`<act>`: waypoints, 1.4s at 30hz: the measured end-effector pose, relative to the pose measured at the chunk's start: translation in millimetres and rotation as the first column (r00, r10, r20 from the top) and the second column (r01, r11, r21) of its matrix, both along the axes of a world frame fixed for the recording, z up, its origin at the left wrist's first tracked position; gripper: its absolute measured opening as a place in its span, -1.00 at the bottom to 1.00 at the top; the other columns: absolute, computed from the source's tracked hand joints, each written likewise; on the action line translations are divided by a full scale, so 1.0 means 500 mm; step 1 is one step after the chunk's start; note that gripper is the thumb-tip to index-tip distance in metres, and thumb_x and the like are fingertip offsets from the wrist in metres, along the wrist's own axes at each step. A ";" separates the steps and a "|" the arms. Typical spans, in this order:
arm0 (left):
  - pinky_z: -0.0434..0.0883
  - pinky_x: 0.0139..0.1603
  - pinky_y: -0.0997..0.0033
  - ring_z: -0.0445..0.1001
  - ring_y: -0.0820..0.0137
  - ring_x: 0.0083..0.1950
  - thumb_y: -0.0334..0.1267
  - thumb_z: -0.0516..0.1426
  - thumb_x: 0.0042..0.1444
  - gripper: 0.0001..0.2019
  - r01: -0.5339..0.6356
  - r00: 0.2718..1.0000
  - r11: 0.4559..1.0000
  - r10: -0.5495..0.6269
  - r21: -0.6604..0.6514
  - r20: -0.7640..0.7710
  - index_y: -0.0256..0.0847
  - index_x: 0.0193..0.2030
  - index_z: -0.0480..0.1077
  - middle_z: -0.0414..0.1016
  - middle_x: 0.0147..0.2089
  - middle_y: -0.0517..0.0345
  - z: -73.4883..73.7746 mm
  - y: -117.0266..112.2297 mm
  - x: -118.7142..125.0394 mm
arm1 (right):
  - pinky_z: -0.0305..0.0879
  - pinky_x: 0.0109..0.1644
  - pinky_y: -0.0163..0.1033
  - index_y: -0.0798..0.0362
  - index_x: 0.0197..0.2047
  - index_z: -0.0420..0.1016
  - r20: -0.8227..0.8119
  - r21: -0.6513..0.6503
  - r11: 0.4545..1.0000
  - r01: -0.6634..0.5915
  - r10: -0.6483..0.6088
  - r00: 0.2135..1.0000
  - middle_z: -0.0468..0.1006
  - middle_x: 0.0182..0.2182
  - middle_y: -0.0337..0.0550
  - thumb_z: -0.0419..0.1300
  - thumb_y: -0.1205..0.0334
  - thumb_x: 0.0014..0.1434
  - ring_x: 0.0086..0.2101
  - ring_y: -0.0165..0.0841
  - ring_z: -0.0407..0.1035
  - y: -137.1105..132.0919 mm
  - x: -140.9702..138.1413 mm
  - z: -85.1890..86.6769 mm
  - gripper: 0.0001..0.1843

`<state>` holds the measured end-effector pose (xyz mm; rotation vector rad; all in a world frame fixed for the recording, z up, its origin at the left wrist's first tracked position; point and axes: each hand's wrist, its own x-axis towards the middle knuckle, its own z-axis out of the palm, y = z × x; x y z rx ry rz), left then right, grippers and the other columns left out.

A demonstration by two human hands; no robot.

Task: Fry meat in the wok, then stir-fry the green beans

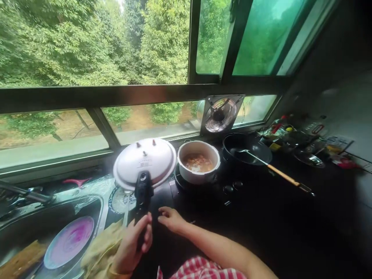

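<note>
Checked red-&-white garment [200,269] nearest, btm edge. L hand [134,242] has black handle [143,193] of silver lid [145,161], fingers wrapped round it; lid held up, broad face tilted twd camera, w/ small knobs nr far rim, just L of pot [197,177]. R hand [172,220] close by, R of handle, over dark surface [203,209]; fingers half bent, tips a bit apart, pinching nothing. Pot sits open on the stovetop, brownish liquid [199,161] w/ bits inside. R of it: black wok [240,144], long utensil [285,176] w/ wooden grip laid across its rim. Far L: sink [100,217] w/ pink-purple plate [69,242]; tan cloth [100,246] btwn sink & L hand; blue-patterned dish [115,201] partly hidden by lid. Fan [221,114] at window, behind pot & wok.
</note>
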<state>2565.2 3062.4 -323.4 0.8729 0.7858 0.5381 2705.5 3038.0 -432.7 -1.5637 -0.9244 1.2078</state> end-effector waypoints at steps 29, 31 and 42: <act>0.10 -0.68 0.57 0.17 0.59 -0.70 0.12 0.25 -0.19 -0.52 -0.282 0.959 0.959 0.282 -0.012 0.032 -0.24 -0.37 0.22 0.26 -0.63 0.32 -0.085 -0.265 0.672 | 0.27 -0.35 -0.28 0.09 -0.41 0.39 0.149 0.223 0.967 0.121 -0.157 0.976 0.50 -0.50 -0.14 0.02 -0.23 0.11 -0.46 -0.33 0.38 -0.356 0.550 0.098 -0.49; 0.17 -0.62 0.54 0.24 0.55 -0.64 0.11 0.26 -0.20 -0.51 -0.332 0.942 0.943 0.331 -0.005 0.047 -0.27 -0.34 0.27 0.28 -0.60 0.28 -0.088 -0.270 0.680 | 0.28 -0.36 -0.26 0.06 -0.34 0.40 0.243 0.192 0.974 0.121 -0.166 0.956 0.52 -0.47 -0.14 -0.02 -0.23 0.13 -0.46 -0.31 0.41 -0.338 0.558 0.107 -0.50; 0.33 -0.28 0.42 0.42 0.33 -0.28 0.30 0.08 -0.07 -0.34 -0.412 0.902 0.909 0.417 -0.065 0.111 -0.37 -0.20 0.41 0.46 -0.34 -0.03 -0.102 -0.283 0.715 | 0.24 0.06 -0.14 0.14 -0.01 0.41 0.379 0.188 0.975 0.116 -0.181 0.908 0.49 -0.05 0.06 -0.08 -0.22 0.13 -0.03 -0.18 0.37 -0.269 0.552 0.130 -0.35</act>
